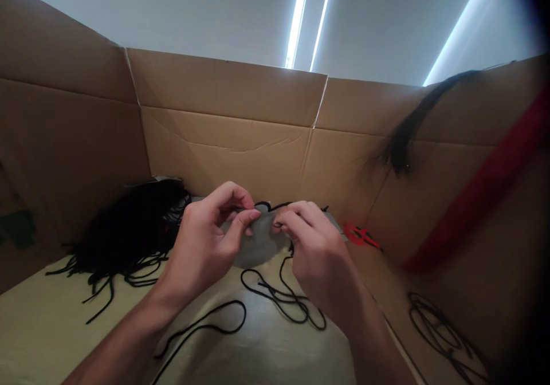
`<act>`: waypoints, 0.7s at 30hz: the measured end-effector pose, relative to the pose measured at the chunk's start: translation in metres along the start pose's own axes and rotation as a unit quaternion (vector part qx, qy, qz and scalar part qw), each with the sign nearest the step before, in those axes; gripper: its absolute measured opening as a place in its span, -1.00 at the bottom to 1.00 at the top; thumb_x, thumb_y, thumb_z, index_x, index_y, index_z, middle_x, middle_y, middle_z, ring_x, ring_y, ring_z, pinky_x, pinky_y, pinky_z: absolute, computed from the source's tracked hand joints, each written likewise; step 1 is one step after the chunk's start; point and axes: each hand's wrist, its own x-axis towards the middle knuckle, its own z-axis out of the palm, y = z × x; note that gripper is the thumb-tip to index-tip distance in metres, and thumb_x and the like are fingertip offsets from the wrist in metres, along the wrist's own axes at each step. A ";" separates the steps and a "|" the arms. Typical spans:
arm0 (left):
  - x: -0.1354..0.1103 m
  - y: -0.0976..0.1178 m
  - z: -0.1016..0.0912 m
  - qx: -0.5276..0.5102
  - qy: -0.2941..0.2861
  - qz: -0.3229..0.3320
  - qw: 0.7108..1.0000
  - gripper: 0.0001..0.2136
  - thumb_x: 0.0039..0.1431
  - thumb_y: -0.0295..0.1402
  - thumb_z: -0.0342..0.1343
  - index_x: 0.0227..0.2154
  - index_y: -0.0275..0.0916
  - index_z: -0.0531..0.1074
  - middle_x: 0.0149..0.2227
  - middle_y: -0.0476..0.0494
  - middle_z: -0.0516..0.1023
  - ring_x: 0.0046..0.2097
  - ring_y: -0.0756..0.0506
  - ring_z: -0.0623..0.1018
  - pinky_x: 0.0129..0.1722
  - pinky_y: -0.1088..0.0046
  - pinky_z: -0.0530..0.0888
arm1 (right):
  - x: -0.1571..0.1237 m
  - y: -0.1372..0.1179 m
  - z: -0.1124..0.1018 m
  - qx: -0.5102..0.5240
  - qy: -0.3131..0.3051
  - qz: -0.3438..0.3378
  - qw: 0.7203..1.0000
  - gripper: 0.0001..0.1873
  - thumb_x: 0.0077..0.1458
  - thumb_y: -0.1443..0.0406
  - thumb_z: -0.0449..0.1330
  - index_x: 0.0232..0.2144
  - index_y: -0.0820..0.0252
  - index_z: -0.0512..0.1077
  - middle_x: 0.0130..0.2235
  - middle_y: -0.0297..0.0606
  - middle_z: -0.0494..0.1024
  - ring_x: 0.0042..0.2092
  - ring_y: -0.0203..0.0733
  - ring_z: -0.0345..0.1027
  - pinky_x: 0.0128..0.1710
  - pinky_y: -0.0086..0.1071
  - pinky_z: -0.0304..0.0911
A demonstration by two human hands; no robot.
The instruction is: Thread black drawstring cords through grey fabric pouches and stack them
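My left hand [206, 242] and my right hand [313, 247] are raised together over the table, both pinching a flat grey tag [258, 246] between thumb and fingers. A black cord [275, 293] runs along the tag's top edge by my fingertips and hangs down in loops onto the pale table surface [51, 327]. The fingers of both hands are closed on the tag and cord.
A heap of black cords [129, 236] lies at the left. Cardboard walls [223, 116] enclose the table on three sides. Red scissors [360, 236] lie at the right wall, a red strap [485, 184] and black cord bundle [404, 138] hang there, more cord [438, 327] lies at the right.
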 end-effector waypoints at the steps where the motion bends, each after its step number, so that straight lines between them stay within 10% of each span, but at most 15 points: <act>1: 0.000 0.001 0.000 0.000 -0.003 -0.002 1.000 -0.90 0.29 -0.46 0.25 -0.33 -0.21 0.46 -0.41 0.03 0.57 -0.44 0.03 0.62 -0.47 0.60 0.48 | 0.001 0.001 0.001 0.003 0.012 0.000 1.000 -0.68 0.31 0.59 0.02 -0.26 0.19 0.48 -0.12 -0.11 0.57 -0.08 -0.07 0.40 -0.13 -0.24 0.34; 21: -0.002 -0.010 0.021 -0.091 0.060 -0.064 0.992 -0.92 0.18 -0.37 0.37 -0.32 -0.25 0.60 -0.32 -0.09 0.62 -0.41 -0.02 0.62 -0.46 0.52 0.62 | 0.003 -0.004 0.009 0.051 0.047 -0.008 0.998 -0.69 0.33 0.57 0.05 -0.28 0.18 0.50 -0.23 -0.20 0.62 -0.15 -0.15 0.53 -0.11 -0.32 0.46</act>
